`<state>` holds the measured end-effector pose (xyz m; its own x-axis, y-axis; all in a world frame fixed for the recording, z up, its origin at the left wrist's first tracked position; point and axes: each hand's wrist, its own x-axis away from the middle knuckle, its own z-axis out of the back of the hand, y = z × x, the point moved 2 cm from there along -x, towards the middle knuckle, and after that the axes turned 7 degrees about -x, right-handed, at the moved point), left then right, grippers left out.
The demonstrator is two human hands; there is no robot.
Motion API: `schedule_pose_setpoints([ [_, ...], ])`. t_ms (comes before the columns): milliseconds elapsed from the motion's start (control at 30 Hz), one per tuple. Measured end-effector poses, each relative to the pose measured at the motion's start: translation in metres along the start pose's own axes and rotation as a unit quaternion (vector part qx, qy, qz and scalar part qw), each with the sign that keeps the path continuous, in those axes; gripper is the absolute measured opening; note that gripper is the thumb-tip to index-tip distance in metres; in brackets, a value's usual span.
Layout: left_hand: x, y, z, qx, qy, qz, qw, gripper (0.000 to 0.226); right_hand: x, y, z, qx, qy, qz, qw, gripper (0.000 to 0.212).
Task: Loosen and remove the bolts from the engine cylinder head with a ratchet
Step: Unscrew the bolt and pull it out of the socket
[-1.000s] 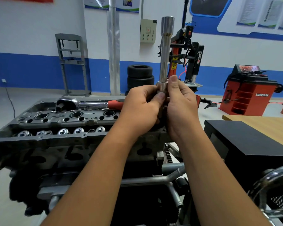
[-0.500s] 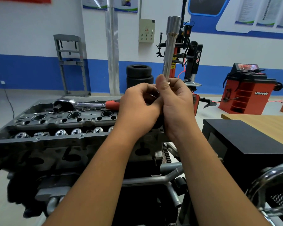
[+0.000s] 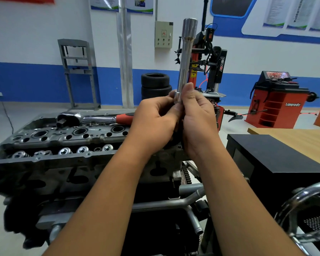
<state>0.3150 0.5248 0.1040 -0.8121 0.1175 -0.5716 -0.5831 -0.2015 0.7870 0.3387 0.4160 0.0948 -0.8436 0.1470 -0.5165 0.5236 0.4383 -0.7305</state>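
I hold a long chrome socket extension (image 3: 185, 58) upright in front of me, above the right end of the cylinder head (image 3: 67, 139). My left hand (image 3: 155, 121) and my right hand (image 3: 198, 117) both grip its lower end, fingers curled round it; the bottom tip is hidden between my palms. A ratchet (image 3: 89, 118) with a red handle lies across the far edge of the dark engine head, its square drive at the left. Whether a bolt sits in the extension cannot be seen.
The engine stands on a stand with metal pipes (image 3: 183, 200) below. A black box (image 3: 277, 163) and a wooden bench (image 3: 299, 139) are at the right, a chrome wheel (image 3: 307, 209) at the lower right. Stacked tyres (image 3: 155, 85) and red shop machines (image 3: 277, 102) stand behind.
The extension tilted right half a second ago with my right thumb raised along it; now it stands nearly upright again and its lower collar shows between my fingers.
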Motion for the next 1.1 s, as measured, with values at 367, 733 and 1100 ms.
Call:
schedule_pose_setpoints([
  [367, -0.0012, -0.0032, 0.0, 0.005, -0.003, 0.015, 1.0, 0.011, -0.0006, 0.0005, 0.0002, 0.008, 0.004, 0.002, 1.0, 0.038],
  [733, -0.0025, -0.0061, 0.001, 0.011, 0.002, 0.022, 1.0, 0.014, 0.0011, -0.0018, -0.0033, -0.018, 0.007, -0.005, 1.0, 0.038],
  [1100, -0.002, -0.0054, 0.0008, 0.011, -0.001, 0.032, 0.999, 0.012, -0.0003, 0.0005, -0.0014, -0.017, 0.001, -0.008, 1.0, 0.034],
])
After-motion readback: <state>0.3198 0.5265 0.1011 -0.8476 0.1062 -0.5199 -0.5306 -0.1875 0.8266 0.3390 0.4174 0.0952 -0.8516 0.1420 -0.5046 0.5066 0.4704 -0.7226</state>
